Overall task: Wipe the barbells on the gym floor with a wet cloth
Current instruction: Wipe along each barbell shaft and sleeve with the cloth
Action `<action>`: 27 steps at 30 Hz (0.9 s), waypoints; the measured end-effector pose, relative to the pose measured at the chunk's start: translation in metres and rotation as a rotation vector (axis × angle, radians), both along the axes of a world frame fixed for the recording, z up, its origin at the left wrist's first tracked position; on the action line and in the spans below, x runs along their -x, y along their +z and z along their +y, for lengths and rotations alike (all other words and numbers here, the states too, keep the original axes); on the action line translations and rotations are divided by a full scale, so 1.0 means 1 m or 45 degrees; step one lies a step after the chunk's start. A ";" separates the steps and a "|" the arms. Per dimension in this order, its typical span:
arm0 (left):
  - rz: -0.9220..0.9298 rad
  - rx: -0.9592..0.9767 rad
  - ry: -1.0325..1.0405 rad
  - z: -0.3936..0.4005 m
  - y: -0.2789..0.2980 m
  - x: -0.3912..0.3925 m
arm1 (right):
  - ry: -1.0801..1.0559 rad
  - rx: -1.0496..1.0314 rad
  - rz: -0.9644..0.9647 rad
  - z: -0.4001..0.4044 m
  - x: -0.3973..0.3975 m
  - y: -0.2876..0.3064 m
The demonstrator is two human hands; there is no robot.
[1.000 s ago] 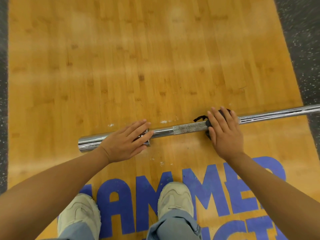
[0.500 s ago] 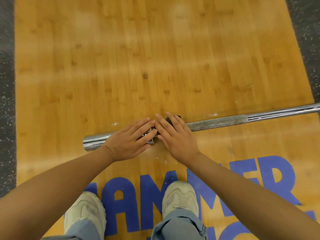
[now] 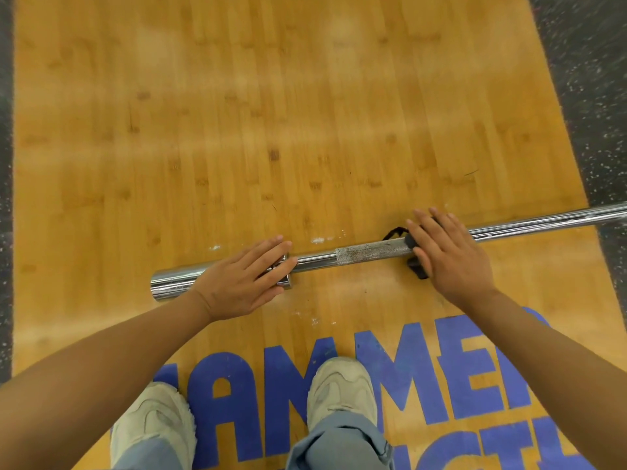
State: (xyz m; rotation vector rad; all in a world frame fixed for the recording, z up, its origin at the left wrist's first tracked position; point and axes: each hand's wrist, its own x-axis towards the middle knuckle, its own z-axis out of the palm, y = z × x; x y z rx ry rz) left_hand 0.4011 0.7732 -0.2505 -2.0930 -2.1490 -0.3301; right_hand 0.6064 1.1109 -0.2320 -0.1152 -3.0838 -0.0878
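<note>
Chrome barbell (image 3: 315, 257) lies on floor, dark cloth (image 3: 414, 262) draped over it.

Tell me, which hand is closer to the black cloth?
Right. The right hand presses the black cloth onto the barbell. The left hand rests flat on the bar's collar, farther along toward its left end, apart from the cloth.

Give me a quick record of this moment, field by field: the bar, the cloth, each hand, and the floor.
barbell: chrome, lying on the floor, running left to right
cloth: dark, draped over the bar under the right hand
left hand: flat on the bar's collar, fingers straight
right hand: pressing the cloth onto the bar
floor: wooden platform with blue lettering
</note>
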 end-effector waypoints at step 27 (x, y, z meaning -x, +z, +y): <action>-0.036 0.033 0.008 0.001 -0.001 -0.002 | -0.226 0.088 0.372 -0.095 0.042 -0.021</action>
